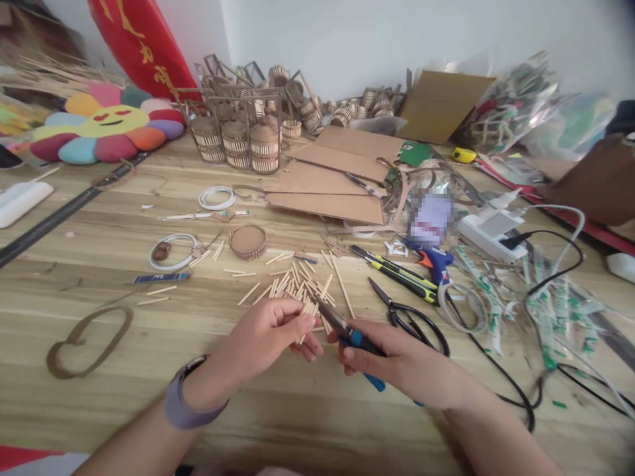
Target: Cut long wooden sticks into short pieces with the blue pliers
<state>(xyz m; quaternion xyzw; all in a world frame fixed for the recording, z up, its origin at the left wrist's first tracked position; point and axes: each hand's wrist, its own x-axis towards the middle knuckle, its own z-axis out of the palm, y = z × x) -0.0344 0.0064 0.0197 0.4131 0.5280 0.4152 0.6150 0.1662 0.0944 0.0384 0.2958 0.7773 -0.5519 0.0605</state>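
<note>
My left hand (pixel 278 334), with a watch on its wrist, pinches a few short wooden sticks (pixel 308 312) between thumb and fingers. My right hand (pixel 381 357) is wrapped round the blue-and-black handles of pliers or cutters (pixel 358 340). The tool's metal jaws point up and left, close to the sticks; whether they touch cannot be made out. Just beyond both hands a loose pile of cut wooden sticks (pixel 285 283) lies on the wooden table (pixel 149 403). One longer stick (pixel 342 285) lies to the right of the pile. A round cardboard piece with a braided edge (pixel 248 242) sits behind it.
Black scissors (pixel 414 320), a yellow-black box cutter (pixel 397 272), a blue glue gun (pixel 439 259) and a tape roll (pixel 464 309) lie to the right. Cables run past a power strip (pixel 491 228). Cardboard sheets (pixel 327 206) and small stick-sided buckets (pixel 235 142) stand behind.
</note>
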